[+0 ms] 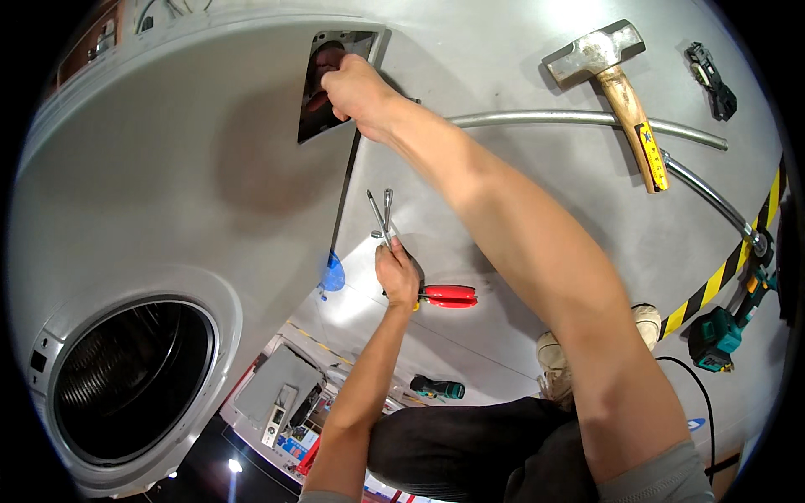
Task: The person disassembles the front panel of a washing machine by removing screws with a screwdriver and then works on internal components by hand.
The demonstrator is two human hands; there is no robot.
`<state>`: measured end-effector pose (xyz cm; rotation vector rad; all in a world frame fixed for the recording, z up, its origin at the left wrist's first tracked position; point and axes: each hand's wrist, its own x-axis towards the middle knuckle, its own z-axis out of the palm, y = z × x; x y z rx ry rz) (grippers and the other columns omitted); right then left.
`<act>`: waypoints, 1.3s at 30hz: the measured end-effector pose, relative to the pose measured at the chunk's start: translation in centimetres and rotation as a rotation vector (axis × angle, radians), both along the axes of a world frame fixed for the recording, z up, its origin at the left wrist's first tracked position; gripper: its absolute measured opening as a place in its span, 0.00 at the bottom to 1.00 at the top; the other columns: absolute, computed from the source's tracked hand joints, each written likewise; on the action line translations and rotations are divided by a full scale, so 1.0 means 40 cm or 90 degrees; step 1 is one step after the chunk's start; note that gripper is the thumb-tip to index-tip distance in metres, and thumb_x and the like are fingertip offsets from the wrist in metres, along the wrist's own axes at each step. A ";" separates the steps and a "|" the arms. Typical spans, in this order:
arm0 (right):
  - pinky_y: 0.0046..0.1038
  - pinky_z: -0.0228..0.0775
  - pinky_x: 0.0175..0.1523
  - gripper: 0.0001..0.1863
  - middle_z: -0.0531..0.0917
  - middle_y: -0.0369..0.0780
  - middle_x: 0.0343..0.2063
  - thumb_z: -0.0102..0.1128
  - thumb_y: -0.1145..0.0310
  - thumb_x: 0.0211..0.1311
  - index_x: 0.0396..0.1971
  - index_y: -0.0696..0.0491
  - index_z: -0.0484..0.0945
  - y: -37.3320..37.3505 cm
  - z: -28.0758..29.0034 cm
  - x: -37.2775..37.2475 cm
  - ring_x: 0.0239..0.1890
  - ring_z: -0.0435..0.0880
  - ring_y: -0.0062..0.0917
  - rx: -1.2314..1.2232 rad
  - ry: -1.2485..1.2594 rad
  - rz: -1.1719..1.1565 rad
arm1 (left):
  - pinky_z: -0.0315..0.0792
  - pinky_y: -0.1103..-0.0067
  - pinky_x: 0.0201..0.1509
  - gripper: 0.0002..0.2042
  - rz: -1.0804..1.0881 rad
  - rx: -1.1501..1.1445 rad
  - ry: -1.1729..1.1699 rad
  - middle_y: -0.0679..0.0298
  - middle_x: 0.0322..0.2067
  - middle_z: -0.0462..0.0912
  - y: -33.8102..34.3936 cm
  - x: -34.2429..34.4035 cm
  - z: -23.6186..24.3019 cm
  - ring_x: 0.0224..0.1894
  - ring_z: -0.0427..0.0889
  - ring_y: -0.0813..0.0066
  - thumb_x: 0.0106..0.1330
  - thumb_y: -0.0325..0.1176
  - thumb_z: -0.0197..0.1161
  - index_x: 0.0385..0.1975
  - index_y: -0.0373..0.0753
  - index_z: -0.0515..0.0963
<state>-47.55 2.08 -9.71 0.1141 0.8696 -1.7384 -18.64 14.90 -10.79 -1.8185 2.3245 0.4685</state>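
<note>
leaning over a grey appliance cabinet (168, 168), the person works with the right hand (360, 94) at a dark rectangle (314, 124) near the cabinet's corner, at the top centre of the frame. whether that rectangle is an open slot or a glossy insert is hard to say. the right fingers curl in at it, but their tips are partly hidden, so one cannot tell whether they grip anything. in mid-frame the left hand (397, 272) has its fingers closed around slim metal tools (387, 205), whose shafts point up the frame. red-handled pliers (449, 295) show just beside the left wrist. at upper right a hammer (625, 101) lies across a metal tube (537, 117).

the step in hand seems to be probing or fitting by touch, with the tools at the ready. the next move probably calls for steady fingers at the rectangle's edge and care not to scratch the cabinet.
</note>
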 end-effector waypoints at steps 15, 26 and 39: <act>0.29 0.62 0.27 0.09 0.79 0.38 0.29 0.44 0.78 0.57 0.31 0.56 0.76 -0.007 0.013 -0.005 0.28 0.75 0.24 -0.092 -0.192 -0.093 | 0.63 0.60 0.38 0.20 -0.006 -0.001 -0.006 0.47 0.26 0.71 0.000 -0.003 0.002 0.30 0.69 0.46 0.74 0.39 0.45 0.24 0.28 0.69; 0.31 0.68 0.52 0.14 0.78 0.46 0.48 0.45 0.81 0.59 0.44 0.64 0.72 -0.060 0.093 -0.004 0.48 0.76 0.31 0.204 -0.295 -0.164 | 0.63 0.60 0.39 0.19 0.017 0.004 0.007 0.47 0.27 0.72 0.000 0.002 -0.003 0.31 0.70 0.45 0.74 0.37 0.45 0.24 0.28 0.69; 0.35 0.74 0.52 0.11 0.82 0.49 0.44 0.50 0.74 0.61 0.38 0.64 0.78 -0.052 0.081 -0.015 0.48 0.81 0.40 0.359 -0.047 -0.068 | 0.64 0.60 0.39 0.19 0.012 -0.001 -0.004 0.46 0.27 0.72 -0.005 0.013 -0.004 0.32 0.70 0.45 0.74 0.38 0.45 0.24 0.29 0.70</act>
